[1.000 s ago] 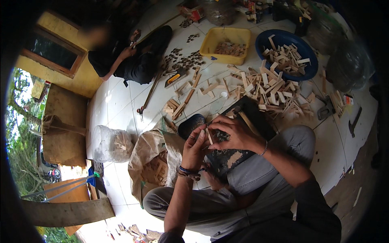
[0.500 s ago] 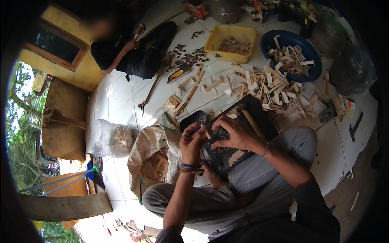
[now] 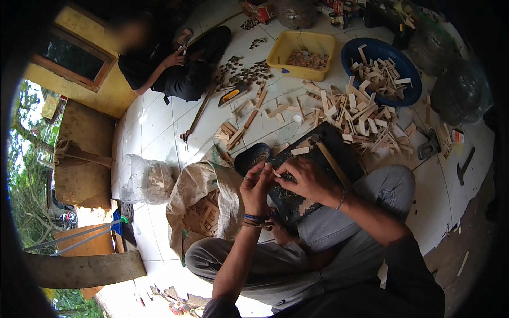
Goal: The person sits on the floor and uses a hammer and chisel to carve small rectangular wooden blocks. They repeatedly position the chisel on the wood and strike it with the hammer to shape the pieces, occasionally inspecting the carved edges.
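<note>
My left hand (image 3: 256, 190) pinches a small pale wooden piece (image 3: 275, 173) between thumb and fingers. From the other side the fingertips of my right hand (image 3: 307, 181) close on the same piece; the fingers partly hide it. Beneath my hands lies a black board (image 3: 330, 139) strewn with shavings and chips. A hammer (image 3: 328, 156) with a wooden handle rests along it, next to a small wood block (image 3: 300, 151). Just beyond my left hand is a small dark dish (image 3: 245, 160) with tiny bits in it.
A sack (image 3: 177, 183) of wooden pieces stands at my left, beside a filled clear bag (image 3: 139, 180). Ahead lie a heap of sticks (image 3: 366, 114), a blue basin (image 3: 413, 87) and a yellow tub (image 3: 275, 53). Another person (image 3: 169, 69) sits at the far left. A second hammer (image 3: 465, 165) lies right.
My right hand has moved left and closed from a spread position onto the small wooden piece. My left hand has shifted slightly right.
</note>
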`<move>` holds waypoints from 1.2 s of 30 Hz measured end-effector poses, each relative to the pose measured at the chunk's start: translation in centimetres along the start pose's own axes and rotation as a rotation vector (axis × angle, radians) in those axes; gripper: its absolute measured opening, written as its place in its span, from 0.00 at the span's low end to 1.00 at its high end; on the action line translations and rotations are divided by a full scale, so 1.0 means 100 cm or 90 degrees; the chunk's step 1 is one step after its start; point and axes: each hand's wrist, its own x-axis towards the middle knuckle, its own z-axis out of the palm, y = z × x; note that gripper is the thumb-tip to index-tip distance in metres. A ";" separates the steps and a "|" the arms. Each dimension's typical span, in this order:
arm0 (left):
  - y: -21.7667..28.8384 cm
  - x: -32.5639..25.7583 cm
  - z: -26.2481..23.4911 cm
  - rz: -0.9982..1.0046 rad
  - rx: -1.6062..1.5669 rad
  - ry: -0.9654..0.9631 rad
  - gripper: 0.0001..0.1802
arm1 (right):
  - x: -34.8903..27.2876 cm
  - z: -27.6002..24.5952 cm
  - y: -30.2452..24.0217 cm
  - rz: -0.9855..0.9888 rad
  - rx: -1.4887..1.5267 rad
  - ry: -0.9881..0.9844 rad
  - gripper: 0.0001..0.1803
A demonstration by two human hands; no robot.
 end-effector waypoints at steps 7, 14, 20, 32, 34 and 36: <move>0.009 0.000 0.005 0.047 0.027 -0.036 0.20 | 0.005 0.001 0.018 0.347 0.417 -0.007 0.12; 0.012 0.000 0.004 0.168 0.079 -0.020 0.20 | 0.009 -0.006 0.004 0.292 0.363 -0.014 0.15; 0.009 -0.006 0.009 0.197 0.147 -0.004 0.20 | 0.006 -0.007 -0.002 0.082 -0.003 0.017 0.19; 0.003 -0.010 0.007 0.129 0.140 -0.016 0.21 | -0.005 0.003 0.003 0.083 -0.067 0.035 0.16; 0.013 -0.006 0.005 0.124 0.200 -0.072 0.22 | -0.002 0.003 0.006 0.059 -0.061 0.053 0.15; 0.032 -0.002 0.003 0.122 0.237 -0.089 0.23 | 0.000 -0.001 0.012 0.080 -0.075 0.005 0.14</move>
